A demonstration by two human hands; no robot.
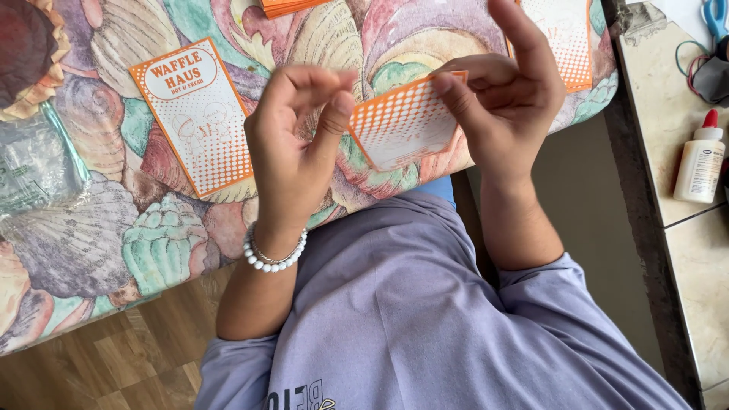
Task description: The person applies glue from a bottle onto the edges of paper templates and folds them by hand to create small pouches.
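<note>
Both my hands hold one orange and white dotted card (402, 125) up over the edge of a surface covered in a seashell-print cloth (114, 228). My left hand (296, 152) pinches its left edge with thumb and fingers; a white bead bracelet circles that wrist. My right hand (505, 99) grips the card's right edge, index finger raised. A similar orange and white card (194, 114) lies flat on the cloth to the left. Another such card (566, 38) lies behind my right hand.
A stack of orange cards (292, 6) lies at the top edge. A clear plastic bag (34, 167) rests at the left. On the tiled counter (683, 250) to the right stand a white glue bottle (700, 159) with red cap and blue scissors (714, 17). Wooden floor shows below.
</note>
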